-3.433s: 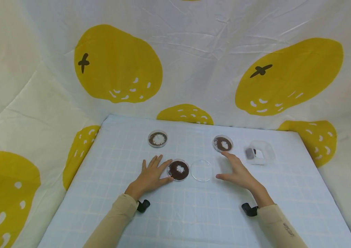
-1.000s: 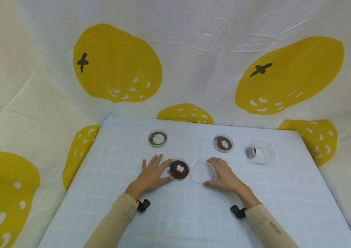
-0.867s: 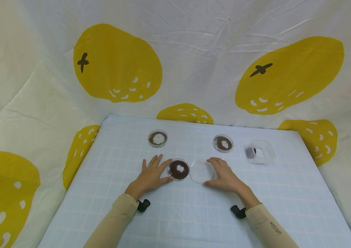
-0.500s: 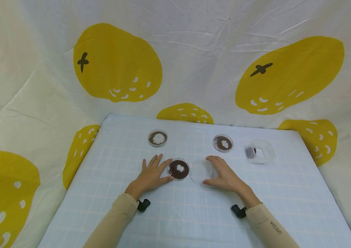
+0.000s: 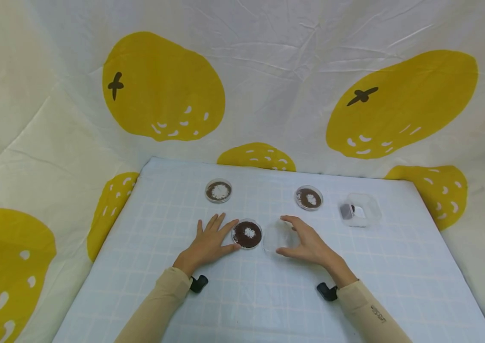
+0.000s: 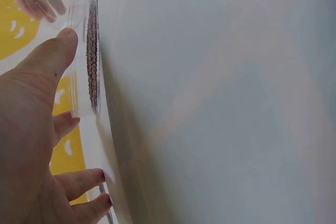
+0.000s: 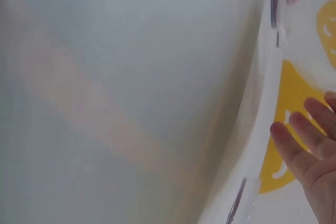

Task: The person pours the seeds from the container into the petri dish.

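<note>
A round clear petri dish (image 5: pixel 247 234) of dark brown granules with a white patch lies flat mid-table. My left hand (image 5: pixel 209 244) holds its left side between thumb and index finger, other fingers spread on the cloth. In the left wrist view the thumb touches the rim of the dish (image 6: pixel 93 59). Just right of it, my right hand (image 5: pixel 308 244) holds an empty clear petri dish lid (image 5: pixel 273 238) between thumb and fingers. That lid (image 7: pixel 304 30) stands tilted up off the table in the right wrist view; the thumb is hidden there.
Two more petri dishes of brown granules and white material lie farther back, one at left (image 5: pixel 218 191) and one at right (image 5: pixel 308 198). A clear plastic box (image 5: pixel 368 209) with a small grey-white item inside stands at the right. The table (image 5: pixel 242 295) has a pale blue checked cloth.
My right hand has come left and taken hold of the clear lid, which lay flat and is now tilted up. My left hand and the filled dish have stayed put.
</note>
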The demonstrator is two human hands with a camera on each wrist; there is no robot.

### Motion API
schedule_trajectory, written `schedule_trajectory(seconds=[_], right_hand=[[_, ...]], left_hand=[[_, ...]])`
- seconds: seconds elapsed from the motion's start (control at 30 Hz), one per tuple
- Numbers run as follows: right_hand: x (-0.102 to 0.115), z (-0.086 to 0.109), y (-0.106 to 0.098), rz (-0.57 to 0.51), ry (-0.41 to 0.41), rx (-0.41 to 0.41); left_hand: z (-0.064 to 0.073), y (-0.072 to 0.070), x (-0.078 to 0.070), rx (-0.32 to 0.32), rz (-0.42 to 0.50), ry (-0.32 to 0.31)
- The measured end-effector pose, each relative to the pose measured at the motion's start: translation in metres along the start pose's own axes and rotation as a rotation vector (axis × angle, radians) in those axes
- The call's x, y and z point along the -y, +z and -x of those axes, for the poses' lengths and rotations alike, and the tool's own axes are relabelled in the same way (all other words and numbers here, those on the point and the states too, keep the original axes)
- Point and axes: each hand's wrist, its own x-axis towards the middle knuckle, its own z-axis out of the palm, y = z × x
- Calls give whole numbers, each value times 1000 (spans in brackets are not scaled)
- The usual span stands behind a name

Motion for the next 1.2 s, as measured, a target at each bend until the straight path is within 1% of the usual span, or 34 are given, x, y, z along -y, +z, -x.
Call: schedule_trajectory(seconds=[0.2, 0.37, 0.53, 0.77, 1.0, 1.2], right_hand=[[7, -4, 5, -61, -5, -5], [10, -9, 12, -107, -54, -23], [13, -15, 16, -143, -78, -37], [18, -23, 22, -182, -112, -23], [25, -30, 30, -230, -96, 9], [30, -34, 35, -227, -94, 23]], left_hand=[[0, 0, -1, 3, -7, -6], [1, -1, -2, 5, -9, -8], [2, -2, -3, 4, -3, -9], [2, -3, -4, 7, -12, -17], [2, -5, -5, 12, -7, -19], [2, -5, -6, 13, -16, -18]])
